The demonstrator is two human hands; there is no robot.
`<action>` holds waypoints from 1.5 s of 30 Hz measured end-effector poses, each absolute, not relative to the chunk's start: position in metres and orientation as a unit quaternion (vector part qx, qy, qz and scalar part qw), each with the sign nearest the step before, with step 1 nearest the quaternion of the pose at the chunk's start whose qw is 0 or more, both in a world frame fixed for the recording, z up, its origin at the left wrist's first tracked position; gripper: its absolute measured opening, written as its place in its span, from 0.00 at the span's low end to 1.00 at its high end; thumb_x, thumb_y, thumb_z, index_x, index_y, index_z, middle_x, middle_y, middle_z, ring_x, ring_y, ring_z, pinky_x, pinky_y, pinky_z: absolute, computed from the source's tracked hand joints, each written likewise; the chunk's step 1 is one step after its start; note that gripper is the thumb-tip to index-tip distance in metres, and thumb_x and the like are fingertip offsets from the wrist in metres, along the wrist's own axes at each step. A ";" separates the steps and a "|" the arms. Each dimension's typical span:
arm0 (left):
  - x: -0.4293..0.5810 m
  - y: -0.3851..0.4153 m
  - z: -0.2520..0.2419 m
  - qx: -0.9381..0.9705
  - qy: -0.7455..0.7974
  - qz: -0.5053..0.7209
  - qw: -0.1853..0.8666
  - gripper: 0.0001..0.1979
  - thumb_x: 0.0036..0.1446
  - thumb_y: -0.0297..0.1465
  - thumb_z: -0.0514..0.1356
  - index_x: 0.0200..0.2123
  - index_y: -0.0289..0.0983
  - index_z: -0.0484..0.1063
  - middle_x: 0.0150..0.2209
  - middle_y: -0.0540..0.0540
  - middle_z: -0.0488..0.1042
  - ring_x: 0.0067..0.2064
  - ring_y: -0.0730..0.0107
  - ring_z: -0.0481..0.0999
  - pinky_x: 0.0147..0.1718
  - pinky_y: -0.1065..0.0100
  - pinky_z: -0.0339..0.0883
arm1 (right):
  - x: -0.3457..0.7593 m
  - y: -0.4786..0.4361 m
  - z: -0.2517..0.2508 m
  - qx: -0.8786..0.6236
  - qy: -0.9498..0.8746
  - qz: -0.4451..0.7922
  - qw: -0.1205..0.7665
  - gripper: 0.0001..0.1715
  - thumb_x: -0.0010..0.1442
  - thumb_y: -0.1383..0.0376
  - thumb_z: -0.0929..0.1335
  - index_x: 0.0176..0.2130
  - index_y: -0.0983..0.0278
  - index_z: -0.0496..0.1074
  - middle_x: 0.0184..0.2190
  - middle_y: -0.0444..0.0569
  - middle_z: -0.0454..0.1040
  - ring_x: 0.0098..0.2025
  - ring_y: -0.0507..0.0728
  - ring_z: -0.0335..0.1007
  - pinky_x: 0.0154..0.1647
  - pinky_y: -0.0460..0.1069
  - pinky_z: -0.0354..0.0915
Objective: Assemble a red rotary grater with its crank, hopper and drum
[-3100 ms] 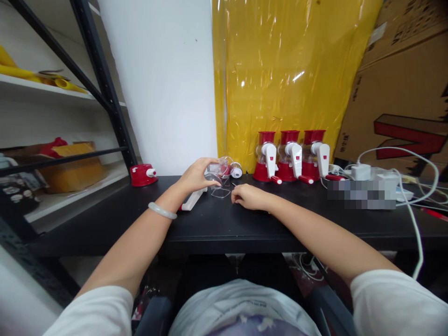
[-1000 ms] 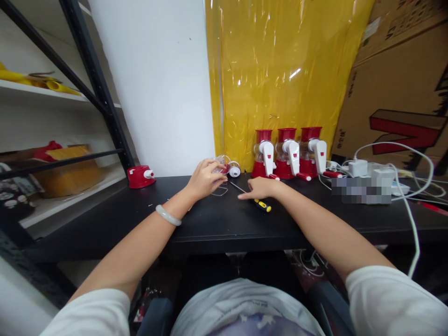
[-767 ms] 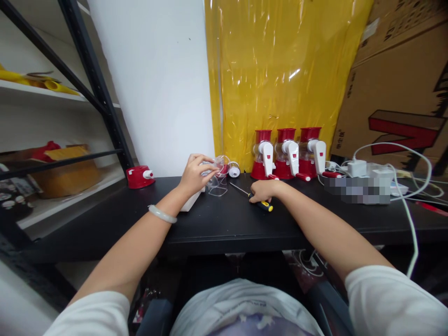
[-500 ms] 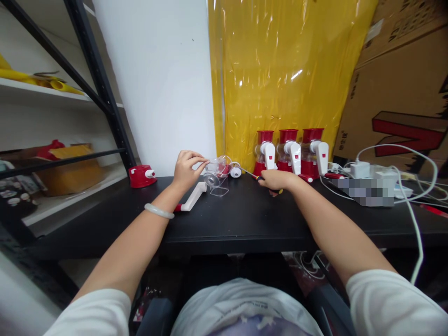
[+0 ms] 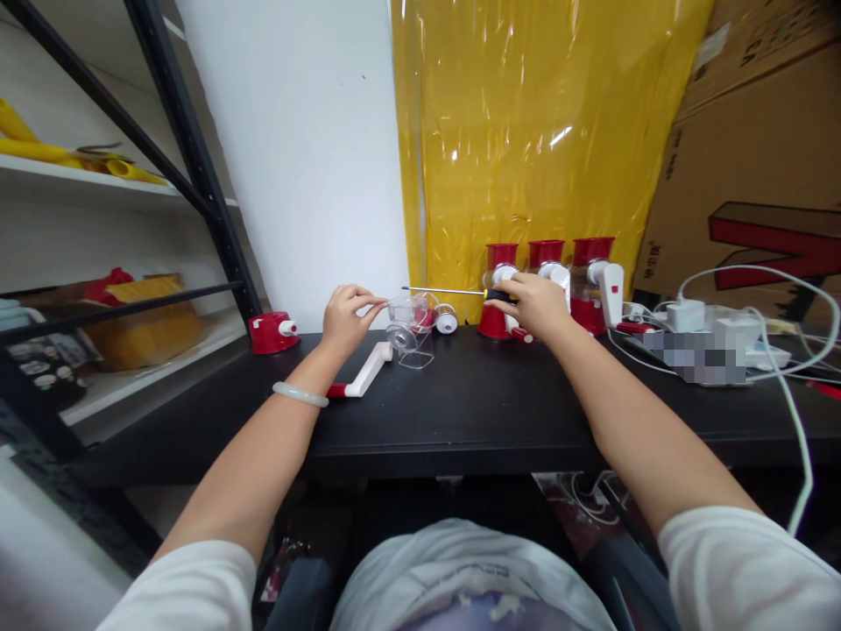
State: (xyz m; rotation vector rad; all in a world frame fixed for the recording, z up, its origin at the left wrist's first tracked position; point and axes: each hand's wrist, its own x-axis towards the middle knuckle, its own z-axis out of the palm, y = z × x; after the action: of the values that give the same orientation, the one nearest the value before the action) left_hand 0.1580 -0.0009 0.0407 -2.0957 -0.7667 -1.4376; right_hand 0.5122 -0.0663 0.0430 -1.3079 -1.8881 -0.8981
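Observation:
My right hand [image 5: 537, 305] is wrapped round the yellow-and-black handle of a screwdriver [image 5: 447, 290]. Its long metal shaft points left, level above the table, with the tip over a clear plastic grinder body [image 5: 413, 337]. Beside that body's upper left edge, my left hand [image 5: 351, 317] has thumb and fingers pinched together. What they hold, if anything, is too small to make out. A white crank handle [image 5: 369, 370] with a red grip lies below this hand. The red grinder base [image 5: 272, 333] stands farther left. Behind the clear body is a small white round part [image 5: 446, 319].
Assembled red-and-white rotary grinders [image 5: 588, 289] stand at the back right, partly behind my right hand. White cables and a charger [image 5: 685, 317] lie at the right of the black table [image 5: 453, 421]. A shelf rack [image 5: 190, 158] rises on the left, and a large carton [image 5: 755, 166] leans at right.
My right hand has risen with the screwdriver, whose shaft has swung up from a low slant to level, its tip now farther left. My left hand has barely moved.

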 end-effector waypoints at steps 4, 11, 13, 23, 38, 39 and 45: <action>0.154 0.000 0.042 -0.769 -0.280 -0.516 0.254 0.08 0.58 0.39 0.63 0.33 0.43 0.80 0.32 0.47 0.75 0.37 0.65 0.72 0.39 0.60 0.66 | 0.517 -0.062 0.040 -0.479 -0.733 -0.348 0.334 0.25 0.64 0.47 0.62 0.45 0.61 0.76 0.38 0.53 0.76 0.42 0.58 0.71 0.36 0.49 0.58; 0.157 -0.004 0.043 -0.777 -0.276 -0.502 0.262 0.09 0.59 0.40 0.62 0.34 0.43 0.79 0.32 0.47 0.75 0.37 0.65 0.72 0.39 0.60 0.66 | 0.509 -0.066 0.039 -0.465 -0.743 -0.357 0.324 0.28 0.64 0.45 0.61 0.46 0.61 0.77 0.37 0.53 0.76 0.40 0.58 0.70 0.34 0.49 0.55; 0.157 -0.004 0.043 -0.779 -0.270 -0.502 0.262 0.09 0.60 0.39 0.62 0.34 0.43 0.80 0.32 0.47 0.75 0.37 0.65 0.71 0.39 0.60 0.66 | 0.508 -0.067 0.038 -0.464 -0.740 -0.364 0.321 0.28 0.64 0.45 0.61 0.45 0.60 0.77 0.36 0.52 0.75 0.39 0.58 0.70 0.33 0.49 0.55; 0.157 -0.001 0.042 -0.787 -0.242 -0.501 0.265 0.07 0.59 0.36 0.62 0.35 0.41 0.80 0.31 0.47 0.75 0.36 0.66 0.71 0.39 0.62 0.65 | 0.507 -0.065 0.036 -0.427 -0.733 -0.399 0.347 0.24 0.63 0.46 0.64 0.41 0.61 0.78 0.33 0.51 0.75 0.36 0.57 0.70 0.31 0.49 0.54; 0.158 -0.003 0.042 -0.793 -0.279 -0.478 0.253 0.08 0.60 0.36 0.61 0.36 0.41 0.79 0.31 0.47 0.75 0.37 0.65 0.71 0.41 0.61 0.66 | 0.508 -0.064 0.035 -0.426 -0.732 -0.408 0.342 0.25 0.63 0.46 0.64 0.41 0.61 0.78 0.33 0.51 0.76 0.36 0.56 0.70 0.30 0.49 0.54; 0.158 -0.002 0.042 -0.793 -0.279 -0.478 0.253 0.08 0.60 0.36 0.61 0.36 0.41 0.79 0.31 0.47 0.75 0.37 0.65 0.71 0.41 0.61 0.65 | 0.508 -0.064 0.035 -0.426 -0.732 -0.407 0.342 0.25 0.63 0.46 0.64 0.41 0.61 0.78 0.33 0.51 0.76 0.36 0.56 0.70 0.30 0.49 0.54; 0.158 -0.002 0.041 -0.795 -0.274 -0.480 0.250 0.08 0.61 0.36 0.61 0.36 0.41 0.79 0.31 0.47 0.75 0.37 0.65 0.71 0.41 0.61 0.66 | 0.507 -0.064 0.035 -0.432 -0.736 -0.398 0.337 0.24 0.63 0.46 0.63 0.41 0.61 0.77 0.33 0.50 0.75 0.36 0.56 0.70 0.30 0.49 0.53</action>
State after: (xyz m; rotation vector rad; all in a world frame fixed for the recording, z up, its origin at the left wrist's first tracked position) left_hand 0.1578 -0.0022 0.0413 -2.1645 -0.7463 -1.3065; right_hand 0.5074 -0.0643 0.0350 -1.1256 -1.9186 -1.0381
